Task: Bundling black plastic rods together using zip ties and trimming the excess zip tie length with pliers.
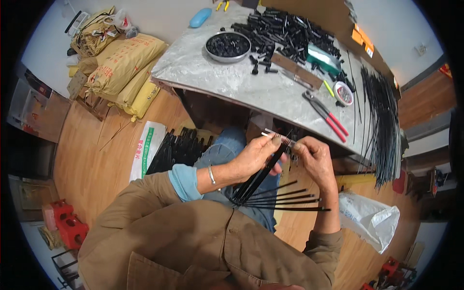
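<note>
Over my lap is a frame of thin black ribs [263,180], like an umbrella frame, gathered at its lower end. Several of its ribs [299,199] spread loose to the right. My left hand [256,155] is closed around the upper part of the bundle, thumb pressed near the rib tips; short pale ends [266,133] stick out above it. Just to the right, my right hand [313,153] pinches with thumb and forefinger beside the tips. What lies in that pinch is too small to make out.
The grey table ahead [188,63] carries a pile of black plastic parts [290,34], a metal bowl [228,47], red-handled pliers [326,116], a small white dish [343,93] and long black rods [379,121]. Sacks [125,63] stand left; a plastic bag [369,220] lies right.
</note>
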`<state>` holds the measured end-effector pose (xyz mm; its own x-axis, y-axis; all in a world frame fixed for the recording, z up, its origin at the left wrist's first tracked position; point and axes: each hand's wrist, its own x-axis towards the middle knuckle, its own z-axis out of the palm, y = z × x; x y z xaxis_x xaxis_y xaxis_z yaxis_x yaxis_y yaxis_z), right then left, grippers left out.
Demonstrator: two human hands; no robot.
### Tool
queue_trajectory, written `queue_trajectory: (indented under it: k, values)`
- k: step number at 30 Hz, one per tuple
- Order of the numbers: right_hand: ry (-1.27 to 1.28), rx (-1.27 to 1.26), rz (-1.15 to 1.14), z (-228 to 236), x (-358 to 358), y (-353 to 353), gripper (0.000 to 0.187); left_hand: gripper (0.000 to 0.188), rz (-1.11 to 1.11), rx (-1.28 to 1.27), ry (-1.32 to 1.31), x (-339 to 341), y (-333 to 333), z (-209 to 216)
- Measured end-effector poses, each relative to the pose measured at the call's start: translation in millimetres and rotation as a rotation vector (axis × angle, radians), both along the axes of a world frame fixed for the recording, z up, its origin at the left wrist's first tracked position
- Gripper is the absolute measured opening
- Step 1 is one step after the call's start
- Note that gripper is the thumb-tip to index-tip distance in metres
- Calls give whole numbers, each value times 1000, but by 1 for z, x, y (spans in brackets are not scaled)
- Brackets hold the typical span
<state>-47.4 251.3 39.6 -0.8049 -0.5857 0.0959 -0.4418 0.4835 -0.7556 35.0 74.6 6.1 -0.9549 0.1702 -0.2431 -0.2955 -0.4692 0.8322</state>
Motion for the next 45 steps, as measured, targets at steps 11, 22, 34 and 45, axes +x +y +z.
queue_trajectory:
  k: [11,22,34,45]
  values:
    - [-791,11,505,-56,0,-2,37,28,14,-667,662,-15,-16,-18]
    - [-1193,-952,-55,-74,39,-46,35,37,-68,-790,425,-151,-100,34]
    - [-1301,-928,-224,-98,-2,-40,29,21,223,-1927,404,-410,-170,28]
    - [-1286,-999,-191,-100,-9,-30,19,41,168,-454,208,-400,-173,64]
